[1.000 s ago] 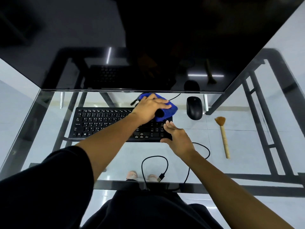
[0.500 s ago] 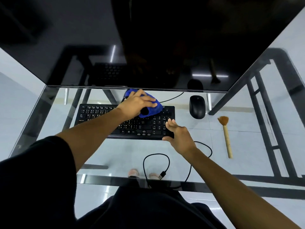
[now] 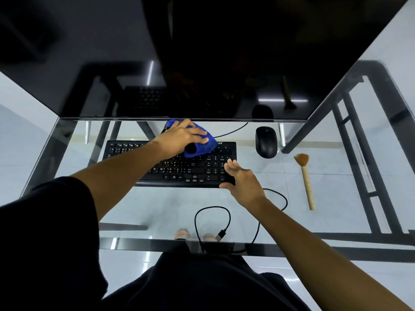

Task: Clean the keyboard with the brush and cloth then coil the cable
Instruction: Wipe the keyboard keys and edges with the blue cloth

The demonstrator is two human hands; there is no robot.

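keyboard (image 3: 179,170) | left grip (image 3: 179,138) clutching cloth (image 3: 207,145) on keys | right grip (image 3: 244,182) spread flat on its right end

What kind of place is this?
Most likely a computer desk in a home or office: a black keyboard and a mouse lie on a glass table, right in front of a big dark monitor.

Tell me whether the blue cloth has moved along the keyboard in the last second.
Yes. The blue cloth, under the left hand, has slid left along the keyboard, away from its right end.
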